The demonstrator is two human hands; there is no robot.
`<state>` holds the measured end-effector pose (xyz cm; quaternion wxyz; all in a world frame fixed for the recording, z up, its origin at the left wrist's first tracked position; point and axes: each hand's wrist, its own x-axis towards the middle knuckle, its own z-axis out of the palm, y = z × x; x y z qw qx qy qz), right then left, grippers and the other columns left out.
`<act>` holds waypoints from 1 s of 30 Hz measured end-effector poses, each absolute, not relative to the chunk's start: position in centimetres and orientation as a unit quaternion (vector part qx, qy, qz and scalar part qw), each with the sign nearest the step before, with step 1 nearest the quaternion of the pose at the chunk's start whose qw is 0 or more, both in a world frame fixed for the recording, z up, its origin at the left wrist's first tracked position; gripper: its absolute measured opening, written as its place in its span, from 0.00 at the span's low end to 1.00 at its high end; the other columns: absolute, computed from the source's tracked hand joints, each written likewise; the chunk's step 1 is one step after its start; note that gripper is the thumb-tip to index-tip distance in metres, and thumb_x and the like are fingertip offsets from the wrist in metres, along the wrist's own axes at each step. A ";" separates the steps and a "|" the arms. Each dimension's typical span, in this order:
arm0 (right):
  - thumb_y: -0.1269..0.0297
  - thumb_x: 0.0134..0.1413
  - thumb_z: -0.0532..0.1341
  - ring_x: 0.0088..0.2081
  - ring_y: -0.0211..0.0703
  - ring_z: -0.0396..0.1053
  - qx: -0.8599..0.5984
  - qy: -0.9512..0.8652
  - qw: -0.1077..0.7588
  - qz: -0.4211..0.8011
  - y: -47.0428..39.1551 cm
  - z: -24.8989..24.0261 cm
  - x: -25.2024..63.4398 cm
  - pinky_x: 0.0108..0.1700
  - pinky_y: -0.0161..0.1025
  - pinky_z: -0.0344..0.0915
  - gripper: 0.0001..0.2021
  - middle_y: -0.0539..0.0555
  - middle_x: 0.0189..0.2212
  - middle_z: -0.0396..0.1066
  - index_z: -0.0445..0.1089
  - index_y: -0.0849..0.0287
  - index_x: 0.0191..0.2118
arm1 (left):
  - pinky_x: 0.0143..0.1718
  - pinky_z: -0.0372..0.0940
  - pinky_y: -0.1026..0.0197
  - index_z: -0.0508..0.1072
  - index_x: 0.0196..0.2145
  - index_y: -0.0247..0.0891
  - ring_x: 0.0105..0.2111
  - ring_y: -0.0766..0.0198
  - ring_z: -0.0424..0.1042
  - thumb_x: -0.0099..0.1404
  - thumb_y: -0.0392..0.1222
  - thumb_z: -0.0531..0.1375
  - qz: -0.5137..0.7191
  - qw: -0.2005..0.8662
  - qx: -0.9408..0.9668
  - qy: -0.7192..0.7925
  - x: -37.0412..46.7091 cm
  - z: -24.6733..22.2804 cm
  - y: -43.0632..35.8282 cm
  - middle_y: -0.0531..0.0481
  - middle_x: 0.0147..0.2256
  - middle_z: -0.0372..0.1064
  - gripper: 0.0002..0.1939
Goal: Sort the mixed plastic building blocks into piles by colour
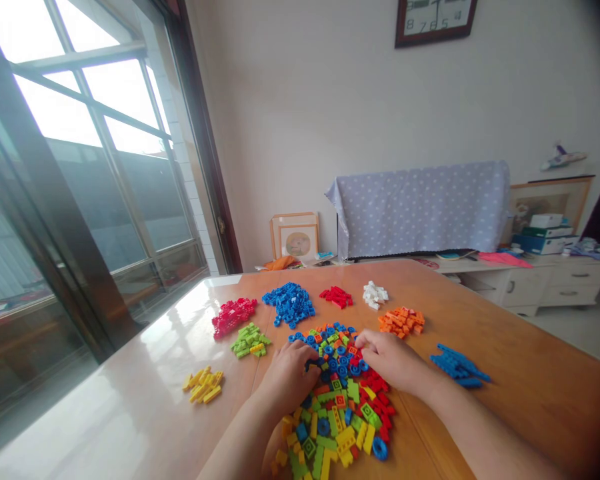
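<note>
A mixed pile of plastic toy building bricks in yellow, green, red, orange and blue, with small blue wheel-like rings among them, lies on the wooden table. My left hand is at the pile's left side, fingers bent over the pieces and thumb apart from them. Dark blue pieces show in the gap, and I make out none gripped. On the opposite side, my right hand has its fingers closed together at the pile's upper right edge. Whatever its fingertips hold, if anything, is hidden.
Around the pile on the table sit single-colour heaps: yellow, green, pink, blue, red, white and orange. Long blue pieces lie at right. Beyond stands a white cabinet.
</note>
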<state>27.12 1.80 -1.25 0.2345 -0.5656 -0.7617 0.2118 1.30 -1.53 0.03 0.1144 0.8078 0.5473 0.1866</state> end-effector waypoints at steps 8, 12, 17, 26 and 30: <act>0.63 0.54 0.57 0.25 0.37 0.62 -0.561 -0.763 0.225 0.228 2.3 -1.5 28.1 0.28 0.33 0.50 0.07 0.47 0.23 0.68 0.73 0.55 0.36 | 0.45 0.64 0.58 0.76 0.41 0.44 0.46 0.55 0.69 0.62 0.40 0.59 0.206 0.119 0.809 0.538 1.3 -0.1 -1.6 0.47 0.42 0.71 0.10; 0.57 0.53 0.62 0.28 0.37 0.63 -0.536 -0.786 0.213 0.224 1.4 -0.8 27.3 0.28 0.33 0.51 0.09 0.47 0.26 0.69 0.74 0.54 0.37 | 0.46 0.64 0.57 0.76 0.44 0.45 0.47 0.55 0.68 0.63 0.41 0.58 0.221 0.130 0.814 0.521 1.7 -0.5 -1.7 0.47 0.43 0.71 0.12; 0.62 0.49 0.63 0.30 0.37 0.63 -0.532 -0.800 0.211 0.182 1.1 -1.0 26.5 0.31 0.33 0.52 0.05 0.49 0.30 0.70 0.74 0.55 0.33 | 0.48 0.63 0.55 0.75 0.47 0.46 0.46 0.54 0.67 0.63 0.43 0.58 0.239 0.116 0.824 0.501 2.0 -1.1 -1.6 0.46 0.43 0.70 0.14; 0.61 0.55 0.58 0.30 0.38 0.66 -0.535 -0.733 0.334 0.256 2.7 -2.9 26.2 0.32 0.33 0.61 0.07 0.49 0.27 0.70 0.69 0.58 0.35 | 0.53 0.62 0.51 0.74 0.50 0.46 0.51 0.50 0.65 0.63 0.50 0.60 0.250 0.122 0.821 0.498 1.2 -1.7 -1.2 0.44 0.49 0.69 0.18; 0.62 0.54 0.58 0.30 0.38 0.67 -0.531 -0.726 0.341 0.273 2.9 -2.4 25.2 0.33 0.33 0.62 0.06 0.49 0.28 0.71 0.68 0.57 0.35 | 0.55 0.61 0.50 0.74 0.51 0.47 0.52 0.50 0.64 0.64 0.54 0.60 0.253 0.116 0.822 0.497 0.9 -2.2 -1.1 0.44 0.51 0.68 0.20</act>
